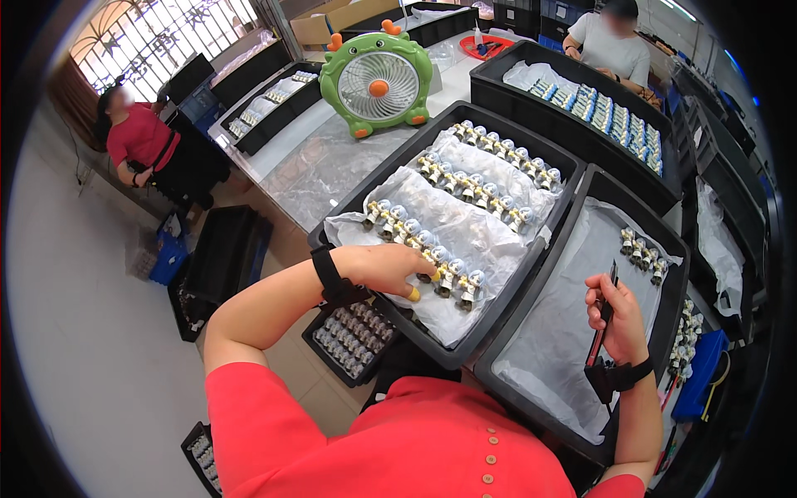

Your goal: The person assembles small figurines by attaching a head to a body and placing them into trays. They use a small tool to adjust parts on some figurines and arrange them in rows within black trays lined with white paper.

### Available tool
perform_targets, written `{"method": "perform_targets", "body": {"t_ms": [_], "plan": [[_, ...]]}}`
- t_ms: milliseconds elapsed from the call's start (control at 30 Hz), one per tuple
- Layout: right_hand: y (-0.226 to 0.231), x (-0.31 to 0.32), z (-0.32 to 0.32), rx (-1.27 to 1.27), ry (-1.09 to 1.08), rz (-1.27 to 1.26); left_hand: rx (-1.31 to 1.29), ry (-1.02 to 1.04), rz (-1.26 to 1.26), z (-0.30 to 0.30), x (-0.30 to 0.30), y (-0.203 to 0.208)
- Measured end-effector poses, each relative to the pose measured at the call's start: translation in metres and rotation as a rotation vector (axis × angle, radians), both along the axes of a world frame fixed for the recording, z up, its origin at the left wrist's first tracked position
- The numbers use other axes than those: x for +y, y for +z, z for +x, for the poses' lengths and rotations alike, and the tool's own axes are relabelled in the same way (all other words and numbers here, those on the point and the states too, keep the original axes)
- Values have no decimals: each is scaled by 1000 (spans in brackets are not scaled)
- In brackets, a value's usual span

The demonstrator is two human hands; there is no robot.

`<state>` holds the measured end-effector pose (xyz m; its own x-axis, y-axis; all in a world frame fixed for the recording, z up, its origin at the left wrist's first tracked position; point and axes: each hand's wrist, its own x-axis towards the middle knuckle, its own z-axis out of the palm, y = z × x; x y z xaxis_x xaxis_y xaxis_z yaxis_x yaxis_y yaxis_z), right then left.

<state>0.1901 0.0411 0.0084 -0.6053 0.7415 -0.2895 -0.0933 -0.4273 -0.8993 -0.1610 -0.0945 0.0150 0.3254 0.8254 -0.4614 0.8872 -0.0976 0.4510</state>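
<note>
My left hand (390,270) reaches over the near row of small figurines (449,277) in a black tray (465,353) lined with white paper. Yellow finger covers sit on its thumb and a fingertip, which are apart beside a figurine; whether they touch it is unclear. The figurines have white bodies and clear, bluish domed heads. My right hand (621,319) is closed around a slim black-and-red pen-like tool (599,336), its thin dark tip pointing up. That hand is above a second paper-lined black tray (506,378), where a short group of figurines (642,253) stands at the far right.
A green fan (376,87) stands on the table beyond the trays. Farther right is a deep black bin (498,87) of blue-and-white pieces, with a co-worker (614,50) behind it. Another person (141,137) stands at the left. A blue box (699,378) lies right of me; a figurine tray (353,340) is below.
</note>
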Motion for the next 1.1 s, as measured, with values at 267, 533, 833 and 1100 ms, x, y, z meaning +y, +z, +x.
{"method": "perform_targets", "body": {"t_ms": [267,533,833,1100], "plan": [[-2,2,1,1,-3,1,-61,-32,-8,-3,-5,4],[-2,2,2,-6,-6,-9,-11,-24,-10,2,-11,0],[1,0,-2,-7,-12,28,-101,98,220,4,-38,13],[1,-3,2,30,-7,-12,-437,542,699,33,-81,-10]]}}
